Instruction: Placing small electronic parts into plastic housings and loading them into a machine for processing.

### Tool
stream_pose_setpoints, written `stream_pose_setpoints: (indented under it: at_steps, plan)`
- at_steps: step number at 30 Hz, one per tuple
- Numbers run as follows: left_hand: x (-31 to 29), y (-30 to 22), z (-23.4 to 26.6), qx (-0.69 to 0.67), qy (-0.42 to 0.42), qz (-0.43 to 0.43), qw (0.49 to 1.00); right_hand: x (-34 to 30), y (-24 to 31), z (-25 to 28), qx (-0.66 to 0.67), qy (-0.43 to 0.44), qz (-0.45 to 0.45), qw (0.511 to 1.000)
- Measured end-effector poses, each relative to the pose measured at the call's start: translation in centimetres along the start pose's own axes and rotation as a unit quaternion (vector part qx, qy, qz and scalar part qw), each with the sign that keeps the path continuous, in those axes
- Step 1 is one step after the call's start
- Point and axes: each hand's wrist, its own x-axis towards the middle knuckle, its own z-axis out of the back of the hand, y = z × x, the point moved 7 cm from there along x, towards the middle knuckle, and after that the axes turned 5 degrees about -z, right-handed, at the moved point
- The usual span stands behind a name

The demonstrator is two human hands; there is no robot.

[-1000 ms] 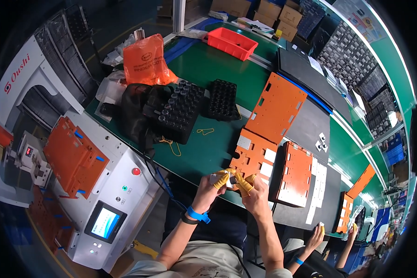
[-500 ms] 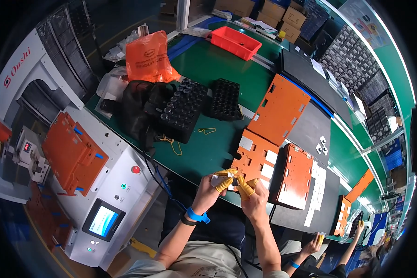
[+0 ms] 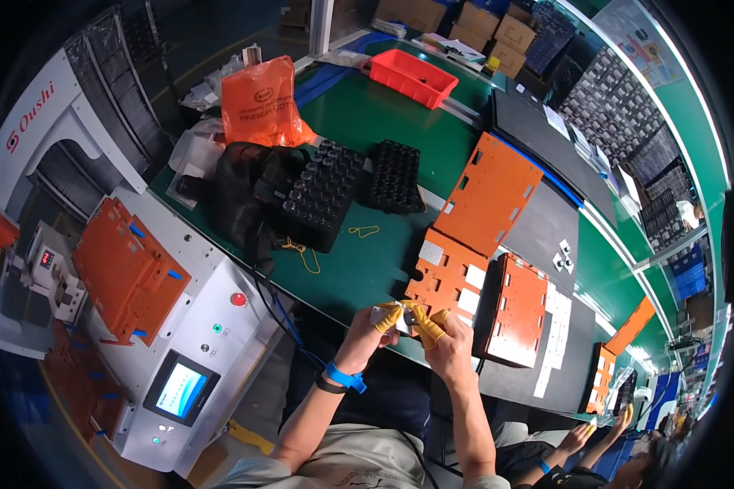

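Observation:
My left hand [image 3: 372, 329], with yellow finger cots and a blue wrist strap, pinches a small white flat piece [image 3: 378, 314]. My right hand [image 3: 446, 338], also in yellow finger cots, meets it at the fingertips and closes on a small dark part [image 3: 410, 319] against the white piece. The fingers cover most of both. Just beyond my hands lies an orange fixture plate [image 3: 440, 281] with cut-outs and several white squares on it. Its hinged orange cover [image 3: 489, 194] lies folded open behind it.
A second orange fixture [image 3: 520, 301] sits at the right. Black trays [image 3: 326, 191] with clear round parts, an orange bag [image 3: 261, 102] and a red bin [image 3: 413, 77] stand on the green table. At left is a white machine with a screen [image 3: 182, 389]. A co-worker's hands [image 3: 579, 438] show at lower right.
My right fingertips have shifted slightly left and closed in against the left ones. The co-worker's nearer hand has moved further right, toward their other hand.

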Motion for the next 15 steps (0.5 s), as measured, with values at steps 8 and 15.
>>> stream_pose_setpoints:
  at_steps: [8,15]
  plan:
    - [0.1,0.9,0.2,-0.016,-0.013,0.012,1.0,-0.9,-1.3,-1.2,0.06,0.097,-0.096,0.989]
    - [0.8,0.6,-0.6,0.068,-0.052,-0.096,0.992,-1.5,-0.1,-2.2,0.004,-0.058,-0.154,0.986]
